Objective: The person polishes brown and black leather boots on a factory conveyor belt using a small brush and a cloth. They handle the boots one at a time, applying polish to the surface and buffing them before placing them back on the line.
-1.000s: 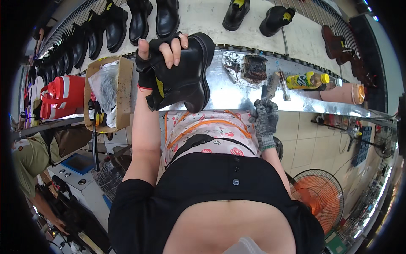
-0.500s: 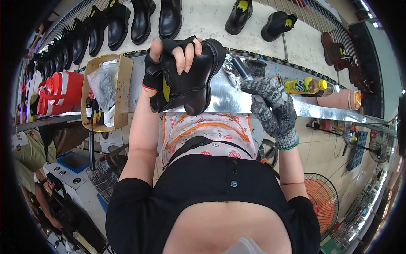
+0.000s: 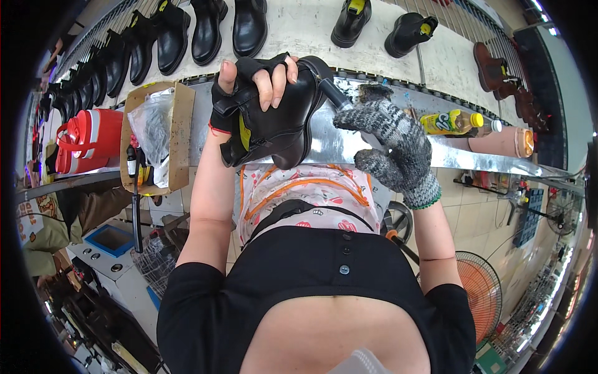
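up front, left hand (image 3: 258,78) grips black boot (image 3: 274,121); gloved right hand (image 3: 392,146) grips a brush handle (image 3: 336,96).

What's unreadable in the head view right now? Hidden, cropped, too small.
- Dark tool held by the right hand in a grey knit glove: its working end is hidden behind the black leather ankle boot.
- The boot's inner side and sole: turned away, partly covered by the bare left hand.
- Brown cardboard box contents: masked by a clear plastic bag.
- Brown shoes at upper right: too small and bent by the fisheye rim.
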The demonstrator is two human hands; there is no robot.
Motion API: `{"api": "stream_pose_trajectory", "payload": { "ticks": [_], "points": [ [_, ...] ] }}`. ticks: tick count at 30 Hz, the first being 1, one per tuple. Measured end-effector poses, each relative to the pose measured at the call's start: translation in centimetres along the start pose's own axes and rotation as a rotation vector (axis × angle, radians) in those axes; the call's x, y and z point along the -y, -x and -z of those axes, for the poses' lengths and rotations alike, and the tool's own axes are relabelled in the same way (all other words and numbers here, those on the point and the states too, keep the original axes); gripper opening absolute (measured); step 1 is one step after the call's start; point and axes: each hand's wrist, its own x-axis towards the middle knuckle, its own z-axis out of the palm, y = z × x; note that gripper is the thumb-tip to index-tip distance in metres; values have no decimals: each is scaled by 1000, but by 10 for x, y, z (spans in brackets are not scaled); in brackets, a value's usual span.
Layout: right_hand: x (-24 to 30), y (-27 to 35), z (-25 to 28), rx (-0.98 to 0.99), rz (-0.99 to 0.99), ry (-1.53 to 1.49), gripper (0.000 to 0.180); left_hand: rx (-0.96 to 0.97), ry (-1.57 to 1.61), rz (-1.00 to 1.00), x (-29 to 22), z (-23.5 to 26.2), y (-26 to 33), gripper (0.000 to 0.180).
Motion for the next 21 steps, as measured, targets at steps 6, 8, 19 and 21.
{"api": "stream_pose_trajectory", "payload": {
  "ticks": [6,8,19,21],
  "points": [
    [-1,-4,2,0,23,25,40,23,-7,23,-1,3,-1,75],
    [-3,-5,2,11,26,4,40,20,-14,29,-2,2,-1,76],
    [-24,-7,-44,-32,-13,-14,47,-10,95,-14,2,49,14,74],
    [-32,-10,-58,-70,39,9,42,-3,91,-11,-2,60,16,74]
  ]
}}
